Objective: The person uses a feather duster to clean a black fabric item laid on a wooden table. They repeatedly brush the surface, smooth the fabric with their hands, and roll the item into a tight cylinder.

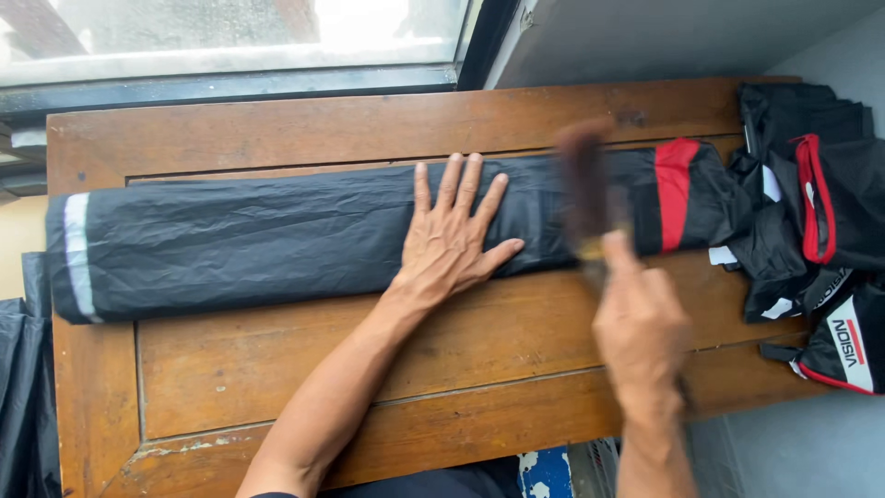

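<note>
L hand (452,242) flat on folded garment (277,240)

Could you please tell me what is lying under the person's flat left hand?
The left hand presses on a long folded black garment lying on the wooden table. Whatever is folded inside is hidden.

The left hand (452,235) lies flat, palm down, its fingers (458,183) spread and pointing toward twelve o'clock, the thumb angled out toward two o'clock. Its wrist is straight, and the bare forearm runs back toward seven o'clock to the lower edge of the view. The right hand (639,323) sits at about four o'clock from the left, seen from the back, closed in a fist, blurred. Its forearm drops toward six o'clock.
</note>
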